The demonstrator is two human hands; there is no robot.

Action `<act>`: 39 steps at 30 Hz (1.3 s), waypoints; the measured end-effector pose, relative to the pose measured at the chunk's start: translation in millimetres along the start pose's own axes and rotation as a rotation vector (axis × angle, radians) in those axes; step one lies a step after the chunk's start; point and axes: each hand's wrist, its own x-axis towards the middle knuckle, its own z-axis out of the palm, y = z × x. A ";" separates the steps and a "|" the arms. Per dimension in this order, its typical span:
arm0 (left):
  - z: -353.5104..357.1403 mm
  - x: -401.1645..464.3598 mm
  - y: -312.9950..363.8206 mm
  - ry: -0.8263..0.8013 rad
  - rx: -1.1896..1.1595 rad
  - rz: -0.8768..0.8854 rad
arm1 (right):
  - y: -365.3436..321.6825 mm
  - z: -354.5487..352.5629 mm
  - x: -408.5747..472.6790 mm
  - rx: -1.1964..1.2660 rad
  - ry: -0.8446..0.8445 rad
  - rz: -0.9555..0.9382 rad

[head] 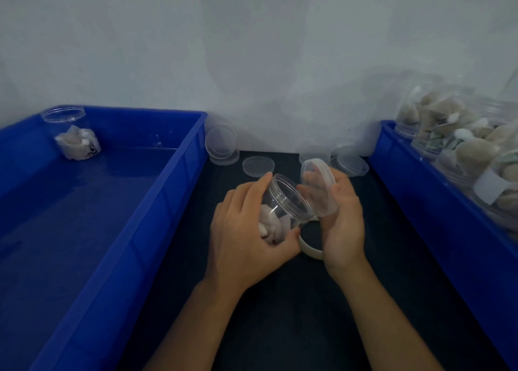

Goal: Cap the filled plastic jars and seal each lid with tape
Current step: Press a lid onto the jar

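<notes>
Clear plastic jar: we hold it in the left hand, fingers and thumb curled round its body, mouth tilted up and toward the right. Pale wrapped pieces sit in its lower part, inside our grip. The right hand holds a clear lid on edge, fingers behind it and thumb at its lower rim; the lid stands just beside the jar mouth, touching or nearly touching its rim, not seated. Below and between the two hands a roll of tape lies on the dark table, partly hidden by the right palm. Beyond the hands, loose lids lie near the wall. Left of the left hand stands a blue bin with one uncapped filled jar at its far corner. Right of the right hand, a second blue bin holds filled jars lying on their sides.
</notes>
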 end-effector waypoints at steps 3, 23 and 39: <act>1.8 -0.5 -1.2 0.031 -0.029 0.026 | -1.1 2.9 1.0 0.103 0.057 0.053; 6.5 -3.6 -3.8 0.029 -0.007 0.088 | 3.0 -4.4 -7.0 -0.414 -0.279 -0.281; 3.8 -3.2 0.6 -0.022 -0.053 0.004 | 5.6 -2.4 -9.8 -0.599 -0.312 -0.331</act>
